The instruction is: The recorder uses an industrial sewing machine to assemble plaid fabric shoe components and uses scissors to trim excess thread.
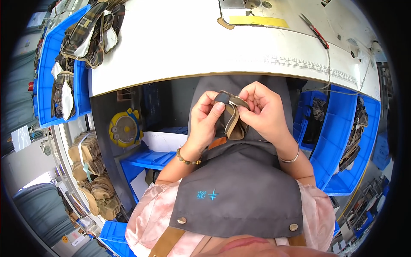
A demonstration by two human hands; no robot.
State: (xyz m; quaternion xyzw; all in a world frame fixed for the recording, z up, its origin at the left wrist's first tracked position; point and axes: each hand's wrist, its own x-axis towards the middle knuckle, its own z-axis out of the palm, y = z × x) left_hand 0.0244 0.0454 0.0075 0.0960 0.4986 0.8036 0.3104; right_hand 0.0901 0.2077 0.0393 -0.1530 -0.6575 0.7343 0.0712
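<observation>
My left hand (204, 120) pinches a small brown and dark fabric shoe upper (233, 128) at its upper left part, thumb lying on top. On the other side, my right hand (266, 112) has thumb and fingers closed on the upper's right edge. The piece is bent into a curve, with a pale bound edge, and its lower loop hangs between both hands. It is held over my lap, in front of the grey apron (239, 184), just short of the table's front edge. My fingertips hide part of the upper.
Ahead spans a white table (171, 47) with a sewing machine bed (252, 6), a yellow strip (259, 21) and red-handled scissors (316, 33). A blue bin (47, 90) with plaid uppers stands left, another blue bin (334, 141) right. Bundled brown pieces (100, 188) lie lower left.
</observation>
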